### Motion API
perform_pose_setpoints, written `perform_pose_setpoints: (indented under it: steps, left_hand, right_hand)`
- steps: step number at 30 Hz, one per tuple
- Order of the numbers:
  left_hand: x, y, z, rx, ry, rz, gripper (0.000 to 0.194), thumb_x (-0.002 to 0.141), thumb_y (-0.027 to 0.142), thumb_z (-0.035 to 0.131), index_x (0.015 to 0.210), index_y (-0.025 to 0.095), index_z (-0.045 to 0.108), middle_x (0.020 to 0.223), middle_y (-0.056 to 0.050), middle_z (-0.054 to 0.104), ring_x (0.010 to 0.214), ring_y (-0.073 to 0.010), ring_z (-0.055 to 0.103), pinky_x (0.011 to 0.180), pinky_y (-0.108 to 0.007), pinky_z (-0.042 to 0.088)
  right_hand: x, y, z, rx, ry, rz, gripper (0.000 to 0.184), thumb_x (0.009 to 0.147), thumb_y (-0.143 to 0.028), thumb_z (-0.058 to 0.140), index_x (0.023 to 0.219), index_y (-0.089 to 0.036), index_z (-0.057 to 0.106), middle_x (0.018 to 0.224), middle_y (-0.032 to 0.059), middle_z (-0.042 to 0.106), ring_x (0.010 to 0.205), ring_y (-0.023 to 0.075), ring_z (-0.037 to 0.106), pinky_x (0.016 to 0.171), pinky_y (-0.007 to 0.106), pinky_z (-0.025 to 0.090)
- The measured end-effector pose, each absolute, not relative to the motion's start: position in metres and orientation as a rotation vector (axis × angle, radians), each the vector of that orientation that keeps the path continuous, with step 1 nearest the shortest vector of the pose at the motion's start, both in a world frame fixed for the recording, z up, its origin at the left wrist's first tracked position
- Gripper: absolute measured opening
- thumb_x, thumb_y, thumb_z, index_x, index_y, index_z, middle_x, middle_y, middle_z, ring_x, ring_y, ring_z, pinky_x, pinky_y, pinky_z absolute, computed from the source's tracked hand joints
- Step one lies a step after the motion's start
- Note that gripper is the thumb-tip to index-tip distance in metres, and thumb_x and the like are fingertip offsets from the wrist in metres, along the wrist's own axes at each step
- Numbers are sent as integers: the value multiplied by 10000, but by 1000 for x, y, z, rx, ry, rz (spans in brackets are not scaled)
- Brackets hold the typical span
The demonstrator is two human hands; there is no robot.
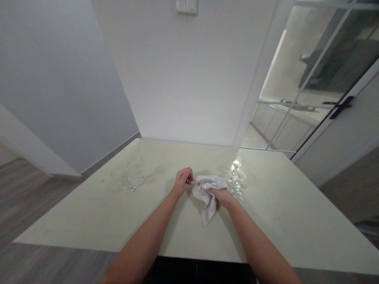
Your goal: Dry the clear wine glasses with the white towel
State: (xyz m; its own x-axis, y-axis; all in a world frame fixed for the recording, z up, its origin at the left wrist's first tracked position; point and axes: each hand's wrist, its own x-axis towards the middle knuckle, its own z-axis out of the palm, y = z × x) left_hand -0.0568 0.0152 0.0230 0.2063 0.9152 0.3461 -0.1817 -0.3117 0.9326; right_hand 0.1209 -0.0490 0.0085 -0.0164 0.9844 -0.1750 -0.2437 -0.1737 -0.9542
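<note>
Over the middle of the table, my left hand [182, 179] is closed on one end of a clear stemmed glass [199, 184]. The other end of the glass lies against a white cloth [209, 207], which partly covers it. My right hand [222, 196] grips the cloth from the right, and its fingers are mostly hidden in the folds. One corner of the cloth hangs down toward me. Just right of that hand is a cluster of clear glasses [237, 182].
Another cluster of clear glasses [132, 178] is on the left part of the pale table [266, 232]. A white wall [186, 86] rises at the table's far edge. On the right is a glazed door with a black handle [342, 107].
</note>
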Motion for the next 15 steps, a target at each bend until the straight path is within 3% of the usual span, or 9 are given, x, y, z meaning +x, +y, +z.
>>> perform_pose_setpoints:
  steps: [4, 8, 12, 15]
  left_hand:
    - [-56, 17, 24, 1378, 810, 1386, 438, 801, 510, 516, 527, 167, 520, 491, 5, 460, 419, -86, 396, 421, -223, 280]
    - [-57, 23, 26, 1099, 965, 1486, 429, 775, 526, 521, 526, 177, 492, 461, 13, 466, 384, -83, 390, 390, -217, 275]
    - [-58, 27, 28, 870, 986, 1469, 412, 746, 541, 530, 557, 179, 473, 480, 26, 486, 378, -72, 398, 374, -198, 254]
    - [-59, 27, 29, 810, 952, 1449, 401, 731, 534, 547, 569, 176, 466, 473, 33, 476, 375, -64, 399, 371, -187, 251]
  right_hand:
    - [122, -42, 1, -1163, -906, 1323, 278, 594, -327, 770, 842, -213, 713, 1015, 43, 720, 1003, 248, 638, 978, 427, 447]
    - [123, -36, 5, -1092, -749, 1129, 322, 676, -427, 673, 919, -217, 696, 1058, 18, 705, 1104, 232, 586, 1035, 379, 399]
    - [121, -40, 19, -841, -714, 1316, 385, 733, -518, 538, 894, -204, 692, 959, 22, 725, 1011, 237, 633, 932, 355, 477]
    - [119, -44, 25, -766, -677, 1397, 388, 701, -505, 522, 876, -202, 688, 945, 25, 724, 982, 253, 637, 845, 354, 506]
